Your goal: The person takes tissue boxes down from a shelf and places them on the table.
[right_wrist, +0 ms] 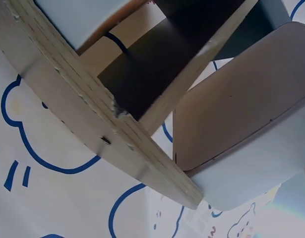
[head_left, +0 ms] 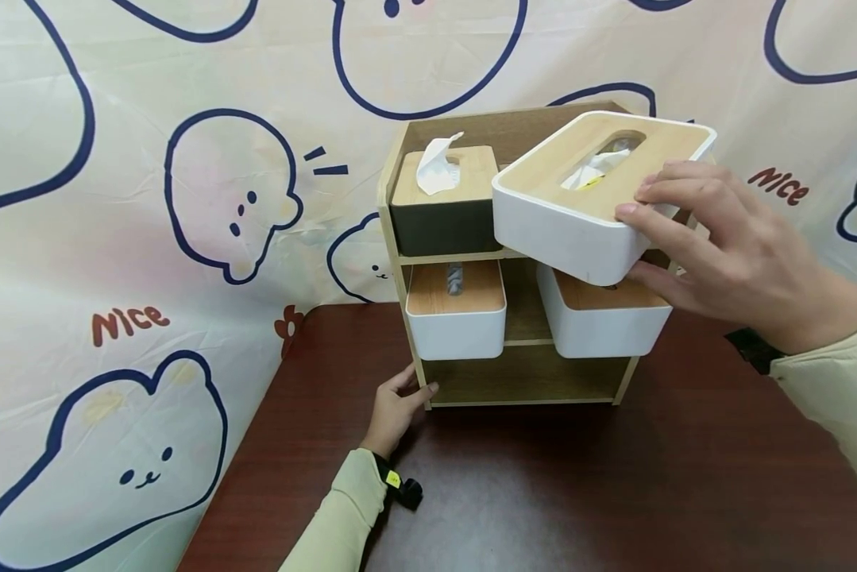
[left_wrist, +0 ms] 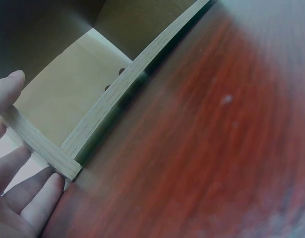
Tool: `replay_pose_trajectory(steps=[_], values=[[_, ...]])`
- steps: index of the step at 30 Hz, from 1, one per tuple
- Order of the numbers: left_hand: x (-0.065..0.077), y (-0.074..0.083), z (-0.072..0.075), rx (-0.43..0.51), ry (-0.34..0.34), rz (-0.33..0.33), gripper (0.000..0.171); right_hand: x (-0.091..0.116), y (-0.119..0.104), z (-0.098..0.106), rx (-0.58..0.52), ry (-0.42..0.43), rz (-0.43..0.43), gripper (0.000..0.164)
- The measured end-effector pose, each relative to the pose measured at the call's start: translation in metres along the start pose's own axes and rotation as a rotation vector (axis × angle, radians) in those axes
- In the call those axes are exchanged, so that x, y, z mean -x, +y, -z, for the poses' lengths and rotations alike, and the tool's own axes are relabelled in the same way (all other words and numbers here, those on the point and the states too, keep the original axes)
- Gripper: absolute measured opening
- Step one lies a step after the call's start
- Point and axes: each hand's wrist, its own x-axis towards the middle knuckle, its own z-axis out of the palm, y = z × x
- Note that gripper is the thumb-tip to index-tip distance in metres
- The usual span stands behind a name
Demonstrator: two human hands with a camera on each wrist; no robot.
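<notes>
– Saw what first?
– Noticed a pale cloth backdrop (head_left: 271,87) with navy cartoon outlines, then a dark reddish-brown wood-grain table (head_left: 514,492), and on it a light-wood three-tier shelf unit (head_left: 521,387)
– On that?
– Spotted a white box with a pale wood lid (head_left: 557,230), tilted at the top tier's right; beneath it, a white tapered box with a brown wood lid (head_left: 610,332) at the middle tier's right; and a black box with a pale wood lid (head_left: 445,226) at the top tier's left, above a smaller white box with a brown wood lid (head_left: 457,338)
– Held what?
– Gripped the tilted box's near right corner with the right hand (head_left: 728,238), with fingers over the rim and thumb below; pinched the shelf unit's lower left edge with the left hand (head_left: 392,403)
– Missed anything?
– Glimpsed a crumpled white tissue (head_left: 435,168) poking from the black box
</notes>
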Motion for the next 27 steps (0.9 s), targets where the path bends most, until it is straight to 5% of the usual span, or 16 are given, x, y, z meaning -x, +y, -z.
replay_pose_trajectory(steps=[27], values=[[-0.001, 0.002, 0.001, -0.033, 0.002, 0.028, 0.060, -0.021, 0.007, 0.015, 0.140, -0.101, 0.065, 0.039]])
